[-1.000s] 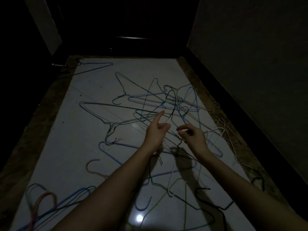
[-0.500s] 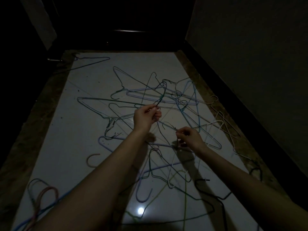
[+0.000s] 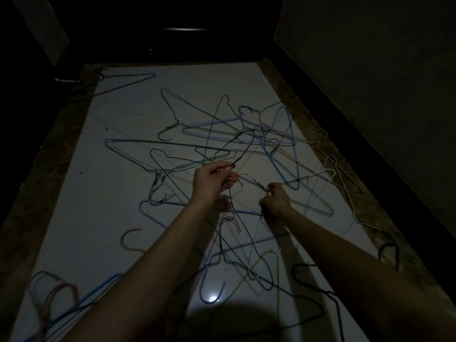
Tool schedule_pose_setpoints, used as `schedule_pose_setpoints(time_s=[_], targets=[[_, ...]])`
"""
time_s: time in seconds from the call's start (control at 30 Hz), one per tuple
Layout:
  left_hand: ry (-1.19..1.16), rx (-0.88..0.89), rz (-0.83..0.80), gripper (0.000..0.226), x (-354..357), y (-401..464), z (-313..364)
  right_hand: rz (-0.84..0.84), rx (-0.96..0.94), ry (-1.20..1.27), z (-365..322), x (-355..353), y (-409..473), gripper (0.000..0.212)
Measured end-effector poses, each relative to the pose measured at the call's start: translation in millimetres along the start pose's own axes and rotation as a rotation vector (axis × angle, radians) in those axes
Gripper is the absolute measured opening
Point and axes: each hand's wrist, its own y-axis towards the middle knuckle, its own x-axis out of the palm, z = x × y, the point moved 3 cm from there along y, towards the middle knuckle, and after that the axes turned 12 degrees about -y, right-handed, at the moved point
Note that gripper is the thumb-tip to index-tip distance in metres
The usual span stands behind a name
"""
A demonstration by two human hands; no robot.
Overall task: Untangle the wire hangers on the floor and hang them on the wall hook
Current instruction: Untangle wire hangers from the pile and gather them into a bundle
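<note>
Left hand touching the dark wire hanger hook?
Touching. Head view shows the left hand with fingers curled round the dark wire hanger hook, whose wire runs straight into the grip.

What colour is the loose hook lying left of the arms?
Pink: the loose hook in the head view.

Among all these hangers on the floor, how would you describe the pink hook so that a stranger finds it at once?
Start at the white floor and find the left forearm crossing it. Just left of that forearm lies the pink hook, an open curve by itself. The other hangers nearby are blue or green and cross one another; this one touches none.
</note>
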Motion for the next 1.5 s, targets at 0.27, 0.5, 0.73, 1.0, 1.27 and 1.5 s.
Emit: schedule_pose_setpoints(time_s=[0.27,0.5,0.73,1.0,1.27,1.5], targets=[[0.047,0.000,-0.027,0.024,-6,-8,6,0.002,0.207,0.403,17,-17,-5,0.037],[0.069,0.013,-0.066,0.024,7,-22,17,0.132,0.112,0.431,10,-37,-20,0.034],[0.050,0.019,-0.069,0.024,10,-27,20,0.275,0.101,0.462,13,-44,-25,0.031],[0.058,0.034,-0.049,0.020,5,-21,17,0.415,0.030,0.515,6,-70,-19,0.036],[0.036,0.047,-0.038,0.019,8,-22,18,0.173,-0.165,0.623,-16,-79,-34,0.041],[-0.072,-0.047,-0.028,0.024,12,-28,27,-0.111,-0.285,0.585,-59,-73,-77,0.048]])
